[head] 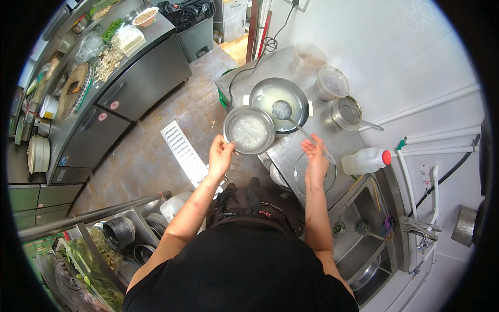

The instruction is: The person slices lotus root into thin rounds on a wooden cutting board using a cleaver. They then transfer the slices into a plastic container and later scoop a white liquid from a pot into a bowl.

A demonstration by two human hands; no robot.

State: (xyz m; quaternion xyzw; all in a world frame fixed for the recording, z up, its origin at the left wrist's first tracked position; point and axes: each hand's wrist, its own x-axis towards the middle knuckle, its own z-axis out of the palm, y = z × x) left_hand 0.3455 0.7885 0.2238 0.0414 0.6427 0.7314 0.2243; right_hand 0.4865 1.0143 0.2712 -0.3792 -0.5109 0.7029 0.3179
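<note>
My left hand grips the rim of a round metal bowl that holds whitish liquid with pale grains or lumps. The bowl is beside a dark-rimmed cooking pot of cloudy whitish liquid, overlapping its near left edge in view. A metal ladle is over the pot, its cup holding some of the whitish contents. Its handle runs down to my right hand, where it rests at the thumb and palm with the fingers loosely spread. Below that hand a round glass lid lies on the steel table.
Lidded plastic tubs, a metal pot and a red-capped jug stand right of the pot. A power cord crosses the table. A steel sink is at lower right, a shelf with dishes at lower left.
</note>
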